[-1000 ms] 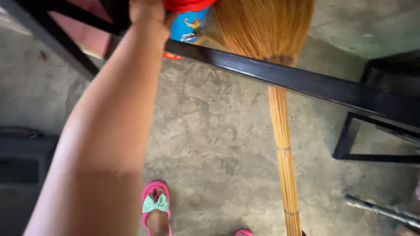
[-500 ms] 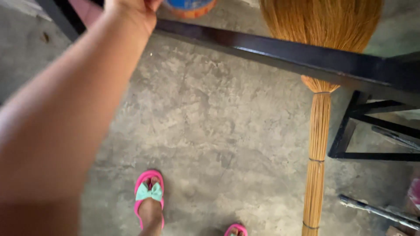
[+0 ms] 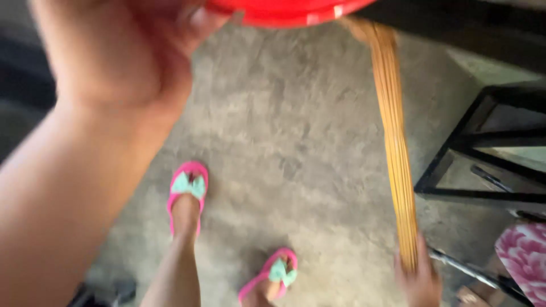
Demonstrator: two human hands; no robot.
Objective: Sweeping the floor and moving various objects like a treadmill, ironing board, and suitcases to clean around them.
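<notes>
Fingers (image 3: pixel 199 20) of left hand (image 3: pixel 114 62) grip red rim (image 3: pixel 284 14) (blurred); right hand (image 3: pixel 420 278) clasps broom (image 3: pixel 395 148).

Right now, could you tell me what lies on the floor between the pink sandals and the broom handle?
In the head view, only bare concrete floor lies between the pink sandals and the broom handle, which the right hand grips.

1. A rough grey concrete floor (image 3: pixel 296 142) fills the middle of the view.
2. Two pink sandals with mint-green bows (image 3: pixel 188 187) stand on that floor.
3. A black metal frame (image 3: pixel 455 165) stands at the floor's right edge.
4. A pink-and-white patterned cloth (image 3: pixel 523 256) lies below the frame.
</notes>
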